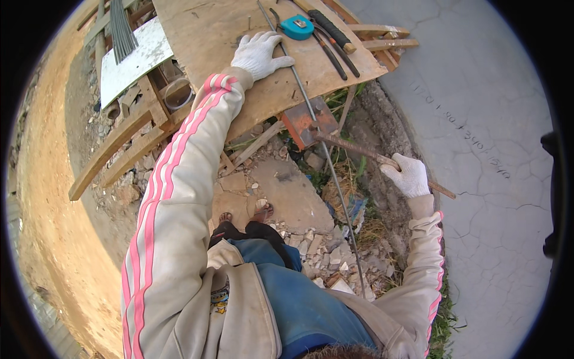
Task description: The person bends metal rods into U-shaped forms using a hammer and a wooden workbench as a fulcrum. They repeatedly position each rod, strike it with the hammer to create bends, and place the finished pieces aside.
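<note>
My left hand [258, 55], in a white knit glove, lies flat on the wooden board [206, 36] with its fingers spread, the thumb and forefinger touching a long thin steel rod [341, 194]. That rod runs off the board, over a rusty orange metal block [299, 125] at the board's near edge, and down toward my right side. My right hand [409, 176], gloved too, is wrapped round a rusty metal bar [362, 149]. The bar's far end meets the rod at the block; its near end sticks out past my fist.
On the board lie a teal tape measure [296, 27], long-handled pincers [336, 54] and a tool with a black-wrapped handle [330, 30]. Several thin rods [122, 33] rest at far left. Broken rubble [323, 254] covers ground by my feet; a grey cracked concrete surface [478, 149] spans the right.
</note>
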Demonstrator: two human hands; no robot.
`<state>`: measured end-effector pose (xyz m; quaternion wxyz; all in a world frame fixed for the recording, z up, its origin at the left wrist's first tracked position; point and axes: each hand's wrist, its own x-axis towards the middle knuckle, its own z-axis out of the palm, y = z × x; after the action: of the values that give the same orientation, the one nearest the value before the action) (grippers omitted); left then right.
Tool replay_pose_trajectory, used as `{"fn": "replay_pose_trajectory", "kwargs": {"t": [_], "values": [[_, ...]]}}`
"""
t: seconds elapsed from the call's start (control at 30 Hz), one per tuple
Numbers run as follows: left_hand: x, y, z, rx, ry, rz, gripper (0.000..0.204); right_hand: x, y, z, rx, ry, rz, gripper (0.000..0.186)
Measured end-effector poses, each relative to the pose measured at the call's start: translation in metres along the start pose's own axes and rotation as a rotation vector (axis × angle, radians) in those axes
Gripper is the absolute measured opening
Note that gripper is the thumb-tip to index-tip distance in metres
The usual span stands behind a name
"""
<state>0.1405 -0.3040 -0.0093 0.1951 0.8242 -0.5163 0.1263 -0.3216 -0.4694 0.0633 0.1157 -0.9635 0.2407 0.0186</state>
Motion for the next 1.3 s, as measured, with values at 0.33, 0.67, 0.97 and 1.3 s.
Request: {"fn": "replay_pose_trajectory", "kwargs": {"t": [0.33,0.67,0.97,1.3], "values": [[0.0,0.012,-0.021,-0.058,0.009,-0.045,0.07,-0.016,-0.013,0.008,-0.089,0.094,0.057,0.053],[-0.244,0.224,-0.072,-1.549,-0.709,-0.479,0.053,-0.017,-0.015,0.015,-0.051,0.107,0.098,0.053],[-0.321,0.339,-0.038,-2.083,-1.244,-0.561,0.047,-0.016,-0.02,0.024,-0.137,0.182,0.109,0.047],[-0.332,0.337,-0.042,-2.157,-1.153,-0.564,0.051,-0.027,-0.022,0.047,-0.178,0.231,0.165,0.037]]}}
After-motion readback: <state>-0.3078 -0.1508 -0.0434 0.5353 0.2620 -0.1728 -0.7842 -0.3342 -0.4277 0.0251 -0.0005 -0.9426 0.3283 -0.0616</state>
